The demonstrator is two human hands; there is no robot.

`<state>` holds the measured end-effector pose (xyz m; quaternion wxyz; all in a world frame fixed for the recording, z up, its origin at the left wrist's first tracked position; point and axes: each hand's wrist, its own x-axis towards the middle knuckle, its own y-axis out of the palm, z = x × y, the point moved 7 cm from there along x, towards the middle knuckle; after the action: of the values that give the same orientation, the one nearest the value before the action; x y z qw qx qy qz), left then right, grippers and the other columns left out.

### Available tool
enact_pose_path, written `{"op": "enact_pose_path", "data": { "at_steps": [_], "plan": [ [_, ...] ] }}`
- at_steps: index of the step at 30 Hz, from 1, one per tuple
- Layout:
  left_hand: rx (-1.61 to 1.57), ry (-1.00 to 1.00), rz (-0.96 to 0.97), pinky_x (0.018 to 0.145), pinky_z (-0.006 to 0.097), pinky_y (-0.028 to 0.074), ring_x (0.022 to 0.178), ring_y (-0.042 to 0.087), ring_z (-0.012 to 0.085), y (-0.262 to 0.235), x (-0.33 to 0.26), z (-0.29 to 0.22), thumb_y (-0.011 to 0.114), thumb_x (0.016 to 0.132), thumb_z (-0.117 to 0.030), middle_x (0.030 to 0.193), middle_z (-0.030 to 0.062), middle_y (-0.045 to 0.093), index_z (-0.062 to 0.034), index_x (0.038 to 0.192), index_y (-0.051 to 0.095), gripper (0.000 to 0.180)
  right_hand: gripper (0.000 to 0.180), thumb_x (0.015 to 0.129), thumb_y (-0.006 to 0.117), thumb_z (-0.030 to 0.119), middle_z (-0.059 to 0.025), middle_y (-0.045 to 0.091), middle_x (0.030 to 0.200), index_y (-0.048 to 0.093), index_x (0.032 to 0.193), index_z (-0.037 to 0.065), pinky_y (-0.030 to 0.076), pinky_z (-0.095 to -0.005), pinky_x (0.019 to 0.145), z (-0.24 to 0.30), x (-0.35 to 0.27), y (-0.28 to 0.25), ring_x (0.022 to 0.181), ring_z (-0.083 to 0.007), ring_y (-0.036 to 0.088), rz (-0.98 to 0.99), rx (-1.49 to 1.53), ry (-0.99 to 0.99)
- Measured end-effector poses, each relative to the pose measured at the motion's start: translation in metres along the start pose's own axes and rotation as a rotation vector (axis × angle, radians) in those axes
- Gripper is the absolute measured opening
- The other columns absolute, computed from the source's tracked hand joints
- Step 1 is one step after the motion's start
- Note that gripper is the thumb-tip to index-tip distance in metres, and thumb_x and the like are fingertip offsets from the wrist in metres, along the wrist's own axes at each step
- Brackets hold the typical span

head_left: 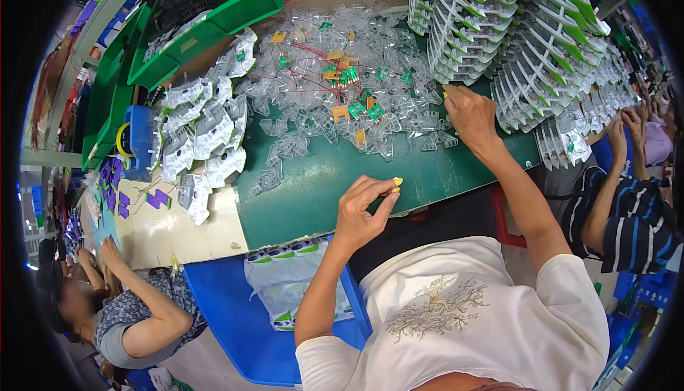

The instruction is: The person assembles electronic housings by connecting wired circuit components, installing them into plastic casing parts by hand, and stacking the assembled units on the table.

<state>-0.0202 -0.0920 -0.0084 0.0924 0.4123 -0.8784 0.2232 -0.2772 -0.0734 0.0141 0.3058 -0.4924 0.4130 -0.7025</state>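
Observation:
My left hand (363, 213) is over the front edge of the green work mat (320, 209), its thumb and forefinger pinched together. Yellow covers (397, 185) sit on those fingertips, and whatever may be between them is too small to make out. Farther right, my right hand (472, 119) reaches to the near-left foot of a tall stack of white-and-green curved plastic parts (467, 31). Its fingers are curled, with yellow at the tip, and what they hold is hidden. Left of it spreads a heap of clear plastic pieces (306, 91), with small green circuit boards (349, 76) and red wires on top.
White-grey plastic housings (206, 131) are piled on the left, beside a blue tape dispenser (139, 141) and purple pieces (158, 198). Green bins (242, 7) stand behind. A blue tub (242, 341) with packets is below the table. Other people sit on both sides.

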Motion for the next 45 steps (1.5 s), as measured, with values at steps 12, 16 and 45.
{"op": "enact_pose_path", "data": {
  "at_steps": [12,16,45],
  "plan": [
    [0.011,0.003,0.002,0.068,0.033,0.051,0.073,0.065,0.0243,0.001,0.000,-0.002,0.074,0.078,0.000,0.083,0.0111,0.071,-0.0003,0.097,0.071,0.019,0.017,0.079,0.070,0.007,-0.0084,0.071,0.082,0.069,0.096,0.009,0.053,-0.0362,0.056,-0.004,0.000,0.002,0.067,-0.0289,0.068,-0.173,0.040,-0.062],
    [0.037,-0.010,-0.008,0.068,0.033,0.051,0.073,0.064,0.0236,0.002,0.000,-0.002,0.074,0.079,0.000,0.083,0.0107,0.071,-0.0005,0.097,0.071,0.019,0.015,0.078,0.070,0.007,-0.0076,0.071,0.082,0.069,0.093,0.009,0.053,-0.0354,0.056,-0.006,0.003,0.005,0.067,-0.0274,0.069,-0.183,0.036,-0.061],
    [-0.678,-0.456,-0.091,0.085,0.028,0.052,0.094,0.064,0.0132,-0.015,0.009,-0.035,0.061,0.099,-0.015,0.108,0.0063,0.066,0.0031,0.124,0.060,0.031,0.028,0.064,0.075,-0.007,-0.0127,0.071,0.092,0.067,0.090,0.001,0.060,-0.0322,0.063,0.112,-0.071,-0.106,0.076,-0.0235,0.073,0.077,0.956,-0.756]
  ]
}}
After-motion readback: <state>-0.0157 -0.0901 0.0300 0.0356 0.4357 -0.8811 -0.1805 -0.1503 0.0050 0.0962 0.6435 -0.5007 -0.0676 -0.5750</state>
